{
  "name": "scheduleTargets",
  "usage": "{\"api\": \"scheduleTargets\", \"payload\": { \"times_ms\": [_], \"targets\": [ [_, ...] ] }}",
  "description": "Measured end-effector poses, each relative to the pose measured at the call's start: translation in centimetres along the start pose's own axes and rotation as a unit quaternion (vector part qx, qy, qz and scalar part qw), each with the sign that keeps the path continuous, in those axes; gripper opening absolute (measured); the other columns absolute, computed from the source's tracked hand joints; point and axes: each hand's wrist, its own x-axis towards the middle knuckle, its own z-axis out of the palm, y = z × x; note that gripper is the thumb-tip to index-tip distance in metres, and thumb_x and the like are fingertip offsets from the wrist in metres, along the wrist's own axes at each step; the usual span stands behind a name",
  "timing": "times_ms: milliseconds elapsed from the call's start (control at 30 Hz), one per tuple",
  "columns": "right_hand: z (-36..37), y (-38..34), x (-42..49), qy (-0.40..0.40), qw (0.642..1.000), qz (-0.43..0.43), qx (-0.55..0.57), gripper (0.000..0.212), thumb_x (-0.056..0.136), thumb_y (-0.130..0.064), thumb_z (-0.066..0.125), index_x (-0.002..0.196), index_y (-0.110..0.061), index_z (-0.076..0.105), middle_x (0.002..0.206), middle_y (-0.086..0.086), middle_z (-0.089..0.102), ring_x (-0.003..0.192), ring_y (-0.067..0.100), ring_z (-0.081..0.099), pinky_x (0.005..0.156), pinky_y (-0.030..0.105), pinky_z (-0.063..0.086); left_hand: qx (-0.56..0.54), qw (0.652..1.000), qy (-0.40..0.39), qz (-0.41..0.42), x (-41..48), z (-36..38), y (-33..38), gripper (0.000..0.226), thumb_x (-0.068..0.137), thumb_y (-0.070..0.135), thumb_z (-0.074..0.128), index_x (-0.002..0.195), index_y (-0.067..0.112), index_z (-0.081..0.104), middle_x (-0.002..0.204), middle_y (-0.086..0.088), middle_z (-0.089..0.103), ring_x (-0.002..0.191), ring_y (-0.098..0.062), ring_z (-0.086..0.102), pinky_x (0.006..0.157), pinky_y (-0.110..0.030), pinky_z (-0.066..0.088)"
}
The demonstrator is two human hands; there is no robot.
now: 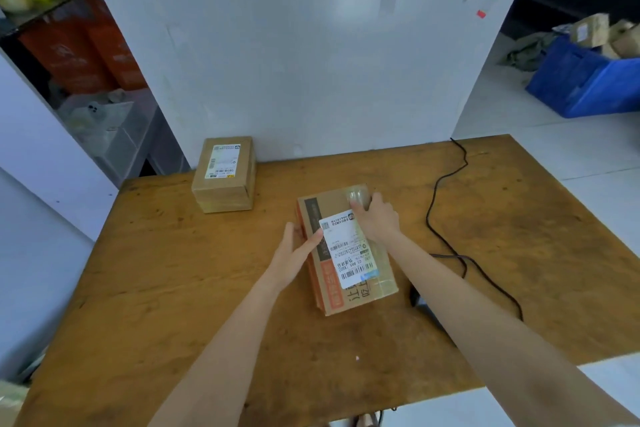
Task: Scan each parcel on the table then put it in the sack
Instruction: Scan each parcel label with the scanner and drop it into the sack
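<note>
While both hands are on it, where exactly is the near parcel (329, 208) sitting? Looks like mid-table to me. (poster one)

Yep, it's flat on the table (173, 288), roughly in the middle, long side running away from the camera. It's a plain cardboard box, rectangular and fairly shallow. There's an orange printed strip down its left edge and glossy clear tape across the far end. A white paper label (349, 253) with barcodes is stuck on top, a bit crooked. (poster two)

And the hands? (poster one)

The left hand (294, 250) is against the box's left side, fingers straight and together along the edge. Its thumb lies on top, right by the label's corner. The right hand (375, 218) is at the far right corner, fingers bent over the taped top there, gripping it. Both forearms are bare. (poster two)

What's the table like? (poster one)

Wood, orange-brown, matte, pretty scuffed with dark blotches. The far parcel (246, 166) sits at the back left corner, well apart from the near one. It's a smaller, blockier kraft box with tape bands round its sides and its own white label on top. A thin black cable (428, 215) snakes in loops down the right side. Some dark object (417, 298) lies by the right forearm, can't tell what it is. Behind the table is a smooth pale wall panel (311, 62). Off to the right on the floor there's a blue plastic crate (581, 87) with cardboard boxes piled in it. (poster two)
</note>
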Motion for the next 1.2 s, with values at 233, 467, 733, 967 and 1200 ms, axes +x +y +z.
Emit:
{"api": "scheduleTargets", "payload": {
  "times_ms": [233, 467, 733, 967, 1200],
  "targets": [
    [-0.2, 2.2, -2.9, -0.022, 0.999, -0.02, 0.035, 0.06, 0.097, -0.047, 0.042, 0.139, -0.006, 0.034, 0.131, 0.016, 0.05, 0.123, 0.035, 0.044, 0.105, 0.048, 0.036, -0.026, 0.998, 0.018, -0.052, -3.6, 2.1, -0.8, 0.035, 0.088, 0.034, 0.066, 0.1, 0.021, 0.037, 0.111, 0.004, 0.061, 0.09, 0.001, 0.059, 0.067, -0.021, 0.038],
    [-1.2, 5.7, -4.6, -0.093, 0.98, -0.047, 0.168, 0.035, 0.095, -0.04, 0.05, 0.119, -0.014, 0.049, 0.109, 0.002, 0.061, 0.09, 0.017, 0.059, 0.063, 0.027, 0.045, -0.139, 0.985, 0.038, -0.093, -6.7, 4.0, -1.5, 0.045, 0.071, 0.036, 0.078, 0.089, 0.025, 0.038, 0.104, 0.0, 0.071, 0.099, -0.021, 0.06, 0.08, -0.043, 0.039],
    [-0.3, 8.7, -7.1, -0.034, 0.956, -0.112, 0.267, 0.025, 0.089, -0.037, 0.059, 0.11, -0.031, 0.046, 0.104, -0.004, 0.063, 0.076, 0.007, 0.063, 0.055, 0.022, 0.051, -0.241, 0.962, 0.089, -0.092, -8.6, 6.9, -2.9, 0.03, 0.082, 0.022, 0.07, 0.074, 0.025, 0.042, 0.09, 0.004, 0.074, 0.083, -0.019, 0.062, 0.066, -0.035, 0.043],
    [-1.7, 11.5, -6.9, -0.08, 0.939, -0.12, 0.313, 0.03, 0.096, -0.034, 0.051, 0.124, -0.024, 0.055, 0.114, -0.012, 0.061, 0.105, 0.008, 0.058, 0.086, 0.026, 0.048, -0.26, 0.951, 0.135, -0.1, -9.5, 7.7, -3.7, 0.063, 0.055, 0.016, 0.086, 0.091, 0.021, 0.035, 0.116, -0.016, 0.068, 0.094, -0.025, 0.068, 0.079, -0.051, 0.055],
    [-1.3, 20.4, -7.2, 0.031, 0.999, 0.014, 0.024, 0.058, 0.087, -0.034, 0.06, 0.134, -0.009, 0.039, 0.136, 0.015, 0.041, 0.125, 0.033, 0.041, 0.099, 0.046, 0.041, -0.316, 0.922, 0.182, -0.128, -9.7, 8.1, -4.3, 0.108, 0.051, 0.018, 0.09, 0.136, 0.023, 0.024, 0.122, -0.01, 0.058, 0.111, -0.024, 0.057, 0.072, -0.05, 0.054]
  ]
}}
